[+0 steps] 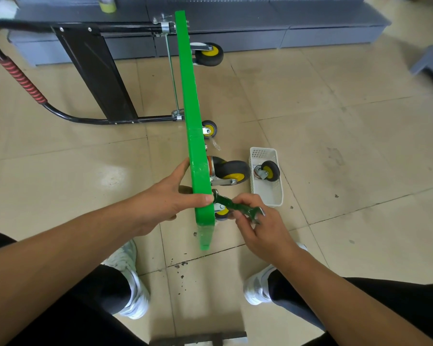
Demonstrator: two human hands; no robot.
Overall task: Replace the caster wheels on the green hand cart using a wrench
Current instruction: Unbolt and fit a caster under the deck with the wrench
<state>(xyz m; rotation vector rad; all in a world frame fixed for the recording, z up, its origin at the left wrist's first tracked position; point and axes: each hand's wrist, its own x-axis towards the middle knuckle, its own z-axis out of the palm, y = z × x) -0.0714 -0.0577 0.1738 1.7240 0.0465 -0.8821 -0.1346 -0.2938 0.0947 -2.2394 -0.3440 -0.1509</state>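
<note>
The green hand cart (194, 116) stands on its side edge on the tiled floor, its black handle (23, 81) lying out to the left. Several black and yellow caster wheels stick out to the right of the deck, the nearest large one (229, 172) just above my hands. My left hand (178, 198) grips the near end of the green deck. My right hand (258, 228) holds a green wrench (235, 206), whose far jaw sits against the deck's underside by a small near caster (221, 212).
A white plastic basket (266, 198) lies right of the cart with a loose caster wheel (266, 171) inside. Grey shelving bases (310, 28) run along the back, a roll of tape (107, 5) on top. My white shoes (133, 278) stand below.
</note>
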